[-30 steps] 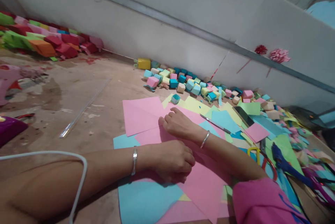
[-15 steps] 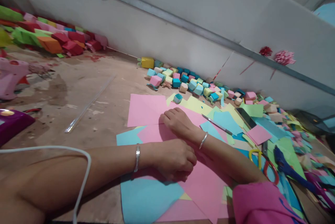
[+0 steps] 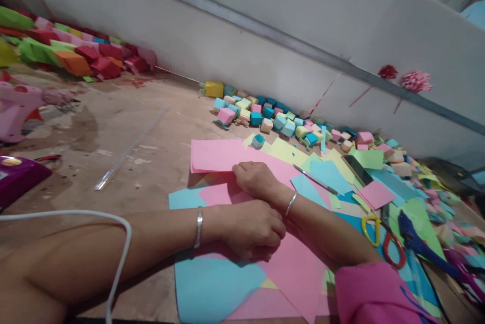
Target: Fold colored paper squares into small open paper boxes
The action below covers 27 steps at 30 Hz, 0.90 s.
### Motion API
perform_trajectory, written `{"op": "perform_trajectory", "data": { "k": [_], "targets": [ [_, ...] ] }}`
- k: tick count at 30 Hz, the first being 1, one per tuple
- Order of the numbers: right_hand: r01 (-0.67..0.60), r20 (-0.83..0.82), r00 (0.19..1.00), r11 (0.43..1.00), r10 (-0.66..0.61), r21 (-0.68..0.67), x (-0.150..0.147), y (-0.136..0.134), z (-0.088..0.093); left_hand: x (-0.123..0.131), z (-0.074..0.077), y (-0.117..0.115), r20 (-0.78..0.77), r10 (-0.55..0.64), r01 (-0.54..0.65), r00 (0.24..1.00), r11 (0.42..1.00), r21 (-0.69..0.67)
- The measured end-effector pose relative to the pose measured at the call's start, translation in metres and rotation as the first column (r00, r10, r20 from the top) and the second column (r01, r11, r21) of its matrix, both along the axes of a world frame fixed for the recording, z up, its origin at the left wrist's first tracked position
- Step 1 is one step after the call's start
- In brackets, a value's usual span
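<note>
Head view, contents as I see them from my remote post. Right hand (image 3: 255, 180), one: grip narrow, closed on the near edge of a pink sheet (image 3: 214, 157), at that edge's right end. Pink sheet: located beyond the hands, near edge raised, a shadow beneath it. Left hand (image 3: 252, 230), one: fingers curled downward over the layered pink paper (image 3: 299, 268), just beside the right hand; whether its grip holds anything I cannot tell, the underside being hidden. Light-blue sheet (image 3: 212, 283): partly under the pink layers, below the left hand. Small blue open box (image 3: 258, 142): past the right hand. Pen (image 3: 316, 180): aslant on the paper scraps, right of the hands. Phone (image 3: 357, 170): dark, beyond the pen. Paper cubes (image 3: 278, 123), mixed colours: in a band along the wall. Clear rod (image 3: 113, 166): on the brown counter (image 3: 151, 182), left side.
</note>
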State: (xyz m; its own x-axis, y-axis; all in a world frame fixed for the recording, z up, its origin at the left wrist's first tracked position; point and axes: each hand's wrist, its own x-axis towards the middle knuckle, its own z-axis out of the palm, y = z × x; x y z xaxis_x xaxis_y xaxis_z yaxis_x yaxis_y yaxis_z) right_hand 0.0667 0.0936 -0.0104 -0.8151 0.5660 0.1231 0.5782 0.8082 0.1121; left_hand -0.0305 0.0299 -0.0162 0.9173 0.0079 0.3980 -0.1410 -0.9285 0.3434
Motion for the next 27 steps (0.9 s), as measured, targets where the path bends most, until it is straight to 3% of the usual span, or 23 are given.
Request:
{"op": "perform_trajectory", "data": {
  "k": [5, 11, 13, 15, 16, 17, 19, 20, 21, 23, 27],
  "targets": [
    [0.094, -0.066, 0.993, 0.995, -0.095, -0.01, 0.0, -0.001, 0.0, 0.001, 0.001, 0.001, -0.001, 0.001, -0.001, 1.0, 1.0, 0.008],
    [0.088, -0.173, 0.98, 0.994, -0.098, -0.066, 0.008, -0.002, 0.006, -0.001, 0.004, -0.003, -0.026, 0.026, -0.027, 0.999, 0.999, -0.04],
    [0.087, -0.4, 0.907, 0.989, -0.129, -0.122, 0.016, -0.001, 0.016, -0.001, 0.004, -0.005, 0.004, 0.068, -0.067, 0.998, 0.987, -0.146],
    [0.072, -0.707, 0.676, 0.974, -0.208, -0.217, 0.027, 0.002, 0.026, -0.001, 0.003, -0.004, 0.057, 0.132, -0.108, 0.99, 0.943, -0.314],
    [0.062, -0.805, 0.531, 0.959, -0.266, -0.276, 0.034, 0.005, 0.03, -0.001, 0.002, -0.002, 0.068, 0.183, -0.139, 0.981, 0.899, -0.415],
    [0.024, -0.868, 0.375, 0.94, -0.325, -0.342, 0.041, 0.007, 0.033, 0.0, 0.0, 0.001, 0.066, 0.265, -0.188, 0.962, 0.819, -0.542],
    [-0.092, -0.878, 0.106, 0.874, -0.468, -0.477, 0.053, 0.012, 0.034, 0.0, -0.002, 0.01, 0.0, 0.465, -0.292, 0.885, 0.556, -0.778],
    [-0.144, -0.842, 0.006, 0.833, -0.539, -0.534, 0.059, 0.013, 0.032, 0.001, -0.003, 0.015, -0.053, 0.572, -0.316, 0.819, 0.373, -0.872],
    [-0.19, -0.792, -0.069, 0.787, -0.606, -0.586, 0.063, 0.013, 0.03, 0.001, -0.004, 0.02, -0.083, 0.629, -0.317, 0.773, 0.271, -0.909],
    [-0.254, -0.685, -0.149, 0.697, -0.713, -0.67, 0.068, 0.011, 0.023, 0.001, -0.003, 0.03, -0.078, 0.711, -0.258, 0.698, 0.149, -0.955],
    [-0.319, -0.568, -0.156, 0.585, -0.808, -0.746, 0.066, 0.0, 0.009, -0.002, 0.008, 0.041, 0.082, 0.794, 0.095, 0.603, 0.03, -0.995]
  ]
}}
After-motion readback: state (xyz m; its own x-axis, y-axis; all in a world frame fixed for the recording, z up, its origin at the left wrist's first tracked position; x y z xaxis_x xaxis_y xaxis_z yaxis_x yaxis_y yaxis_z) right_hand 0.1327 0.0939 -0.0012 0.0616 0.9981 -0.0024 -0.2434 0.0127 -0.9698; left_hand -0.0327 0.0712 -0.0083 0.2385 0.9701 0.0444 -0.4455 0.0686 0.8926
